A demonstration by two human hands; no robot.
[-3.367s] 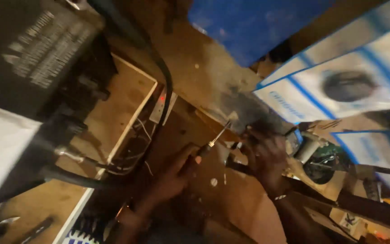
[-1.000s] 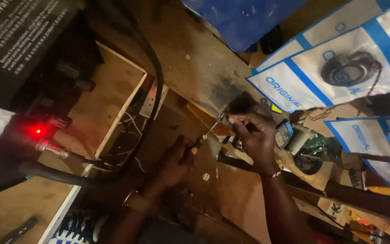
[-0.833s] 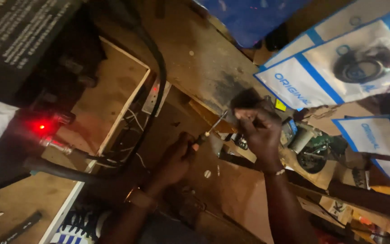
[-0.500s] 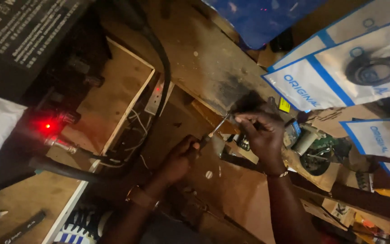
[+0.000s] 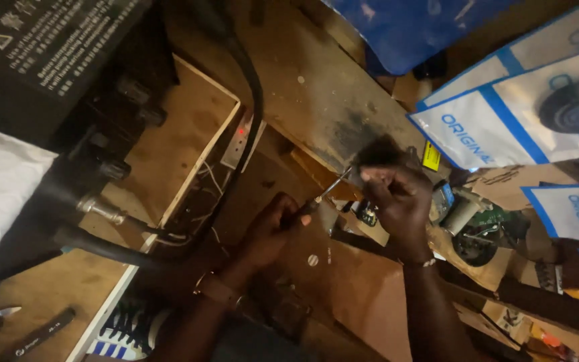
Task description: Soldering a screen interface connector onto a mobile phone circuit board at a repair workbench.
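Since half a second ago the view has slid a little down and right, so both hands sit nearer the middle, and the red lamp on the dark machine at far left no longer shows; the hands themselves have hardly shifted. A thin screwdriver slants up to the right over the wooden workbench, its tip meeting a small dark part at mid-scene. The left hand has its fingers wrapped shut around the handle. The right hand pinches that small part between closed fingertips, just above the tip. My judgement: a screw is being worked on the held part, and the next turn calls for keeping the tip seated and the part still. Just right lies a green circuit board; farther right, blue-and-white packets. A thick black cable curves down the left.
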